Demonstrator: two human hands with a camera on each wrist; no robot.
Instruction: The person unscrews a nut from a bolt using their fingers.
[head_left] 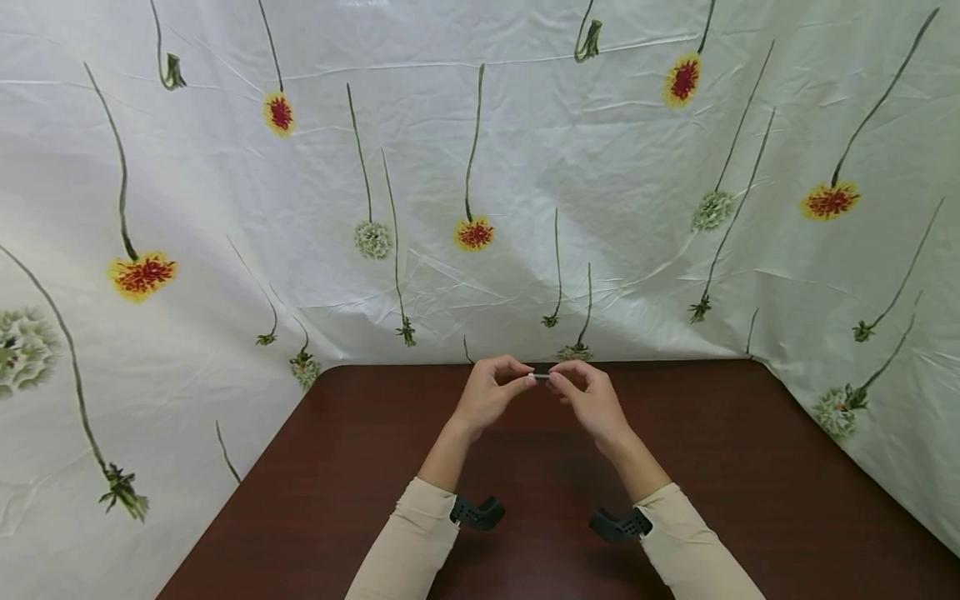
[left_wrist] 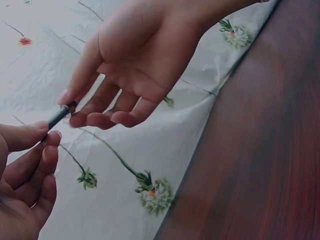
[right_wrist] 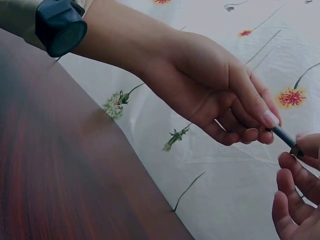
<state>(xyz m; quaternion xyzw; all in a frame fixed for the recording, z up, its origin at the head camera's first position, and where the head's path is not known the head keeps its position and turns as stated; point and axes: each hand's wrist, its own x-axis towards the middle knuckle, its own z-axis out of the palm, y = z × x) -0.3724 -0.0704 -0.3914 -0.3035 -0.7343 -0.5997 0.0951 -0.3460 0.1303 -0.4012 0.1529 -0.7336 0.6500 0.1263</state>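
Observation:
Above the far part of the table, a small grey metal bolt (head_left: 542,377) is held level between the two hands. My left hand (head_left: 486,398) pinches the threaded shank of the bolt (left_wrist: 59,117) between thumb and forefinger. At the other end, my right hand (head_left: 597,402) pinches a wider dark part (right_wrist: 296,150) with its thumb and forefinger; whether that is the bolt's head or a nut is hidden by the fingertips. The other fingers of both hands are loosely bent.
A dark reddish-brown table (head_left: 315,483) with rounded far corners lies under the hands. Behind and beside it hangs a white cloth (head_left: 600,150) printed with flowers. Each wrist wears a black band mount (head_left: 480,512) over a beige sleeve (head_left: 408,542).

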